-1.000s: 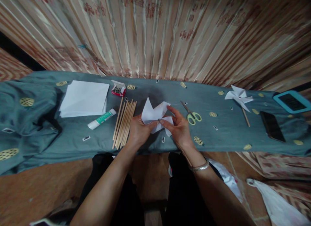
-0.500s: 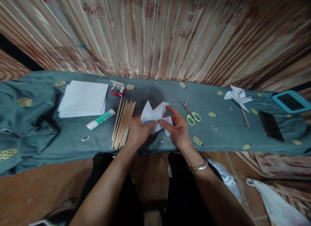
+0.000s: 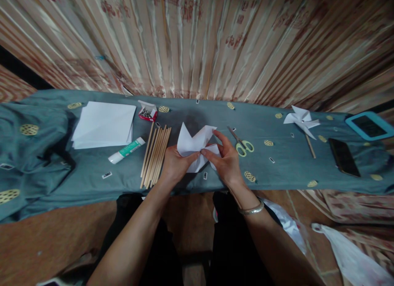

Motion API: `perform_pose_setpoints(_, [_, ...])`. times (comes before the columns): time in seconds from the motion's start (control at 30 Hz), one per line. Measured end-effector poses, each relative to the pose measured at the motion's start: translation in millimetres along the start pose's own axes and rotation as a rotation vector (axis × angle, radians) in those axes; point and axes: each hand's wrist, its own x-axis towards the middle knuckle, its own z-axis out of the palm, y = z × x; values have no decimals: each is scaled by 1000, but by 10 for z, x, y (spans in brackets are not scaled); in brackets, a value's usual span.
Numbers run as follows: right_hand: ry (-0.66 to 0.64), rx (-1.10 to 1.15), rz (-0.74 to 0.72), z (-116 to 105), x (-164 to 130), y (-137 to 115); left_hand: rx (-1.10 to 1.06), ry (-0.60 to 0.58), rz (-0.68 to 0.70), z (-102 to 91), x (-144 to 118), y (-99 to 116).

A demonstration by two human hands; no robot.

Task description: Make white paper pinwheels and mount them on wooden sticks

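Between my hands is a white paper pinwheel (image 3: 192,144), its blades folded in toward the middle. My left hand (image 3: 175,165) grips its left side, the thumb pressed near the centre. From the right, my right hand (image 3: 227,161) holds it too; the thumb meets the centre and the index finger stretches along the upper right blade. Whether a pin sits under the thumbs is too small to tell. Wooden sticks (image 3: 156,156) lie just left of my left hand. Green-handled scissors (image 3: 243,145) rest to the right of my right hand.
A paper stack (image 3: 104,124), a glue stick (image 3: 127,150) and a red box of metal pins (image 3: 148,112) lie on the left of the cloth-covered table (image 3: 215,109). On the right are a pinwheel on a stick (image 3: 303,121), a phone (image 3: 344,156) and a blue-framed device (image 3: 369,126).
The paper blades have opened slightly wider, and the upper right one has shifted a little to the right under my right index finger. Both hands keep hold near the centre.
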Motion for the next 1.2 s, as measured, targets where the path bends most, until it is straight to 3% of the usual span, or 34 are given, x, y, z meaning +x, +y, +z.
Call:
perform_pose_setpoints(0.5, [19, 14, 50, -34, 5, 23, -1, -29, -52, -32, -25, 22])
perform_pose_setpoints(0.7, [1, 99, 93, -152, 56, -13, -34, -30, -24, -64, -20, 17])
perform_pose_setpoints(0.97, [-247, 42, 216, -232, 39, -111, -40, -62, -62, -38, -56, -51])
perform_pose_setpoints(1.2, [-194, -6, 169, -175, 24, -79, -80, -78, -94, -28, -84, -76])
